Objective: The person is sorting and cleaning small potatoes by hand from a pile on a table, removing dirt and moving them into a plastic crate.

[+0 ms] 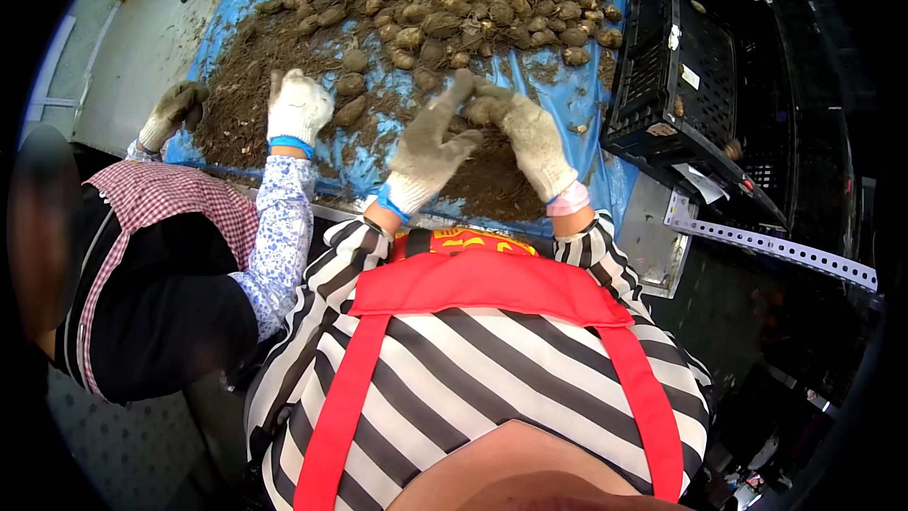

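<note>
My left hand [426, 151], in a soiled pale knit glove, is over the blue sheet [610, 180], fingers stretched forward and thumb apart, holding nothing visible. My right hand [525, 142], gloved alike, has its fingers bent together beside my left fingertips; whatever they may hold is hidden. Loose dark soil [492, 189] lies beneath both hands. Just beyond them spreads a large heap of round, brown, rooty tubers [454, 0], with a few single ones [352, 83] nearer me.
At my left a co-worker [161, 303] in dark and checked clothing has both gloved hands [298, 109] at the soil. Black plastic crates [695, 76] stand on the right above a perforated metal rail [776, 246]. A metal surface [128, 57] extends beyond the sheet's left side.
</note>
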A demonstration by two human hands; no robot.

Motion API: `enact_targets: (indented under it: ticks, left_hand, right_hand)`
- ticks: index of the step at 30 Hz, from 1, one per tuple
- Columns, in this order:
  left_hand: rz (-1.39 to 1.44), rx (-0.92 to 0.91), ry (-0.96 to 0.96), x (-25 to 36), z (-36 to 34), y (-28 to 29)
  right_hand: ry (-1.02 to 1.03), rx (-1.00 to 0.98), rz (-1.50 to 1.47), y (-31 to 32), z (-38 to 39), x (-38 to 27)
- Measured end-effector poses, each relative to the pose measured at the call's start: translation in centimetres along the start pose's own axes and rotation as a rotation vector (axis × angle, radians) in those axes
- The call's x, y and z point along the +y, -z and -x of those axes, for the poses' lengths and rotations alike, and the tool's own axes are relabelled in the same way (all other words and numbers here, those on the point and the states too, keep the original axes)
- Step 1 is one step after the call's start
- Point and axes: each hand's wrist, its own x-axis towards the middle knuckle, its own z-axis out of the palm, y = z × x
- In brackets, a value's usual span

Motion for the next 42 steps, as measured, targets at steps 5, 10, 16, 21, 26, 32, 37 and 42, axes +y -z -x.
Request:
enact_targets:
  ticks: [5, 10, 16, 21, 26, 32, 37, 42]
  left_hand:
    - [0.104, -0.123, 0.042, -0.1, 0.8, 0.4]
    - [0.615, -0.197, 0.142, 1.1, 1.1, 1.1]
    - [0.901, -0.243, 0.139, 1.4, 1.6, 1.4]
    - [0.815, -0.170, 0.179, 0.5, 1.1, 1.0]
    - [0.917, -0.102, 0.180, 0.9, 1.6, 0.8]
    - [0.082, -0.028, 0.068, 2.4, 1.2, 1.7]
    - [-0.051, -0.150, 0.062, 3.3, 1.3, 2.0]
    - [0.183, -0.079, 0.130, 2.7, 1.8, 1.8]
  right_hand:
    - [0.131, 0.010, 0.555, 0.4, -0.1, -0.9]
    - [-0.032, 0.109, 0.179, 1.3, 0.0, -0.7]
    - [-0.106, 0.097, -0.200, 0.7, 1.5, -5.4]
    - [-0.139, 0.035, -0.141, 0.4, 2.1, -5.7]
    - [-0.124, 0.131, -0.212, -1.0, 1.9, -4.6]
    - [0.011, 0.223, 0.270, -2.1, 1.8, -4.3]
    - [-0.143, 0.131, 0.405, -1.4, 0.9, -6.9]
    - [-0.181, 0.130, 0.068, -1.1, -0.1, -4.4]
